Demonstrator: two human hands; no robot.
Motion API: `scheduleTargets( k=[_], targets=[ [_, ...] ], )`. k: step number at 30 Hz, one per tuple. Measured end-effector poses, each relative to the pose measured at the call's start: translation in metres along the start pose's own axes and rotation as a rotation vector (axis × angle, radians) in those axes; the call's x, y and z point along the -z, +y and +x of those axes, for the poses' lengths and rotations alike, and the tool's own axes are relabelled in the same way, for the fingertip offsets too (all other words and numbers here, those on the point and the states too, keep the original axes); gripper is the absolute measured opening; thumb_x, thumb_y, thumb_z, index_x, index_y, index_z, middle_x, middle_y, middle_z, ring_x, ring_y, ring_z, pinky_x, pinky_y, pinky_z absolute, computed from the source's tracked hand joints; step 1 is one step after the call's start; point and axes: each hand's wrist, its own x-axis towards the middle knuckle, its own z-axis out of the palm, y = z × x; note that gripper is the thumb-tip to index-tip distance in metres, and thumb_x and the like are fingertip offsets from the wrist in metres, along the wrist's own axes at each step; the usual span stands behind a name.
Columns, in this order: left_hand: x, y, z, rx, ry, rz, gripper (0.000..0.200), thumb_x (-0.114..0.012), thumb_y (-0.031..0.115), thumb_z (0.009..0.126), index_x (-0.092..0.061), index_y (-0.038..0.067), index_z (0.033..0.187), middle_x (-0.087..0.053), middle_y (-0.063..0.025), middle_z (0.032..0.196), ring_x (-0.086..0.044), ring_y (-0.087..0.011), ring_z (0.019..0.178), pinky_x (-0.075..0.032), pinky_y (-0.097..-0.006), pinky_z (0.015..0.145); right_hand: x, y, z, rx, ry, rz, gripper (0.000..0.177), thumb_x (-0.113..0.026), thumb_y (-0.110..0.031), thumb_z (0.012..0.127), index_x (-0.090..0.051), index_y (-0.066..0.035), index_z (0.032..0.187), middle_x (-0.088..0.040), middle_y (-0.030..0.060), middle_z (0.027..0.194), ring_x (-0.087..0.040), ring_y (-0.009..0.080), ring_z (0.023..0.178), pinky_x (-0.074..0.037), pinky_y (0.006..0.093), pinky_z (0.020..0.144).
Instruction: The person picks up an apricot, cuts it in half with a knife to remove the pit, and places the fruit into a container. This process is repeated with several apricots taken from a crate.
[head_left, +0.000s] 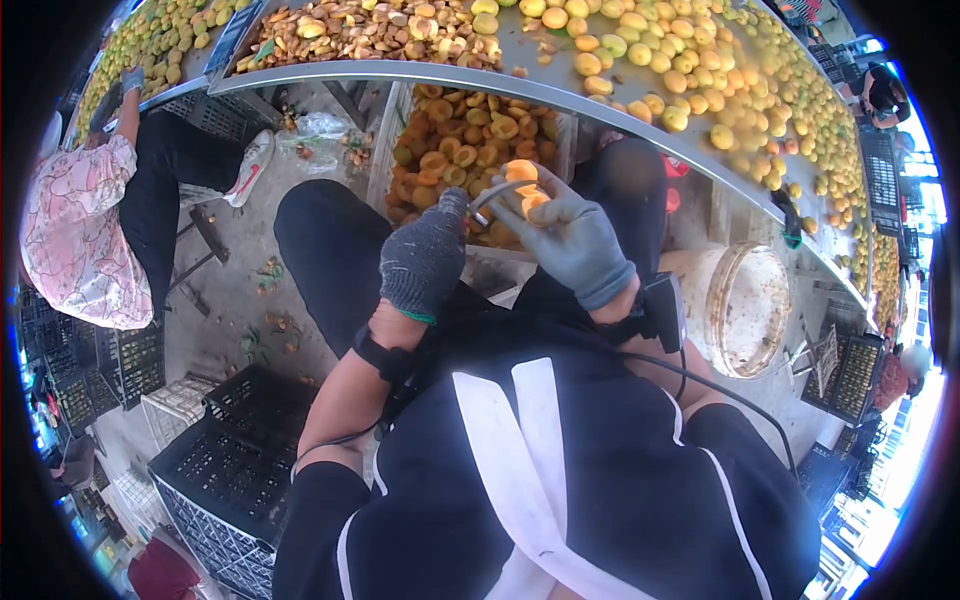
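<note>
My left hand [424,258], in a dark grey knit glove with a green cuff, is closed around a small knife with a curved metal blade [489,199]. The blade reaches across to the fruit. My right hand [577,245], in a lighter grey glove, grips a cut-open apricot [523,175] whose orange flesh shows between the fingers and thumb. Both hands are close together above a white crate [383,150] between my knees. Apricot halves [465,135] fill that crate. The knife's handle is mostly hidden in my left fist.
A metal-edged table [400,70] runs ahead, with whole apricots [680,65] and a heap of apricot pits [370,35]. A white bucket [745,310] stands right; black crates [235,450] sit lower left. A person in a pink patterned top [85,230] sits at left.
</note>
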Motion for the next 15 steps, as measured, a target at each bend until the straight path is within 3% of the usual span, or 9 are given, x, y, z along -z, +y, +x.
scheduleTargets(
  k=[2, 4, 5, 9, 15],
  targets=[
    [0.001, 0.003, -0.001, -0.005, -0.009, 0.014, 0.028, -0.059, 0.01, 0.086, -0.06, 0.009, 0.115, -0.065, -0.0134, 0.075, -0.066, -0.0313, 0.066, -0.052, -0.0395, 0.057, -0.008, -0.006, -0.002, 0.013, 0.031, -0.027, 0.041, -0.046, 0.013, 0.086, -0.046, 0.009, 0.126, -0.053, 0.0143, 0.124, -0.054, 0.0197, 0.118, -0.044, 0.0262, 0.101],
    [0.0, 0.004, 0.0, -0.014, -0.016, 0.025, 0.027, -0.058, 0.01, 0.087, -0.061, 0.009, 0.113, -0.065, -0.0127, 0.076, -0.066, -0.0306, 0.066, -0.052, -0.0387, 0.057, -0.013, -0.009, -0.003, -0.118, 0.013, 0.317, 0.054, -0.037, 0.012, 0.083, -0.034, 0.01, 0.136, -0.046, 0.0193, 0.137, -0.044, 0.0249, 0.131, -0.034, 0.0339, 0.113],
    [0.0, 0.004, 0.0, -0.039, -0.026, 0.063, 0.027, -0.057, 0.009, 0.087, -0.061, 0.008, 0.114, -0.065, -0.0121, 0.079, -0.066, -0.0297, 0.068, -0.052, -0.0383, 0.057, -0.014, -0.009, -0.002, -0.116, 0.014, 0.316, 0.054, -0.037, 0.012, 0.083, -0.034, 0.01, 0.136, -0.046, 0.0193, 0.137, -0.044, 0.0249, 0.131, -0.034, 0.0339, 0.113],
    [-0.005, 0.004, 0.004, -0.046, -0.1, 0.173, 0.026, -0.05, 0.009, 0.089, -0.054, 0.013, 0.114, -0.062, -0.008, 0.084, -0.067, -0.0267, 0.069, -0.053, -0.0384, 0.056, -0.011, -0.008, -0.001, -0.08, -0.01, 0.104, 0.054, -0.037, 0.012, 0.084, -0.035, 0.009, 0.137, -0.047, 0.0189, 0.137, -0.043, 0.0233, 0.133, -0.032, 0.031, 0.113],
    [-0.003, 0.007, 0.01, -0.066, -0.144, 0.17, 0.028, -0.053, 0.008, 0.088, -0.057, 0.008, 0.116, -0.064, -0.0101, 0.085, -0.067, -0.0285, 0.073, -0.053, -0.0379, 0.058, -0.004, -0.005, -0.002, 0.007, -0.011, -0.112, 0.052, -0.036, 0.011, 0.085, -0.036, 0.01, 0.136, -0.048, 0.0185, 0.136, -0.045, 0.0229, 0.131, -0.035, 0.0309, 0.111]
  ],
)
